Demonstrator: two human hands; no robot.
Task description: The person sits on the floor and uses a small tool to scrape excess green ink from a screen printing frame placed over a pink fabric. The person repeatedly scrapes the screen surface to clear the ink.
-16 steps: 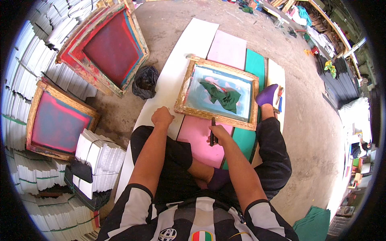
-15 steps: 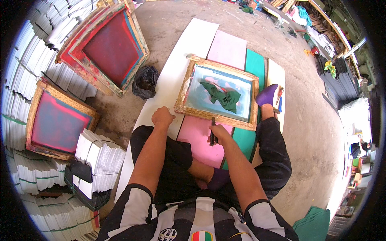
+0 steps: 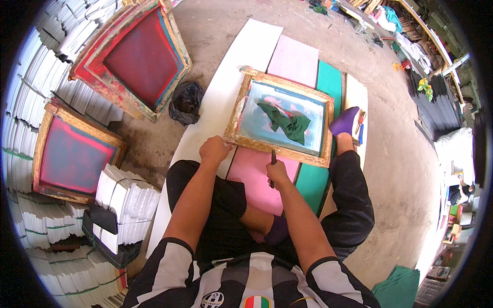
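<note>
right hand (image 3: 278, 173): closed around dark tool (image 3: 273, 157). left hand (image 3: 214, 149): curled beside wooden frame (image 3: 295, 156); cannot tell whether gripping anything.

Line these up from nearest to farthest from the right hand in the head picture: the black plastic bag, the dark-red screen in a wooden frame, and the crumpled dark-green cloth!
1. Crumpled dark-green cloth: just ahead of the right hand.
2. Black plastic bag: off to the left.
3. Dark-red screen in a wooden frame: farther left, past the bag.
</note>
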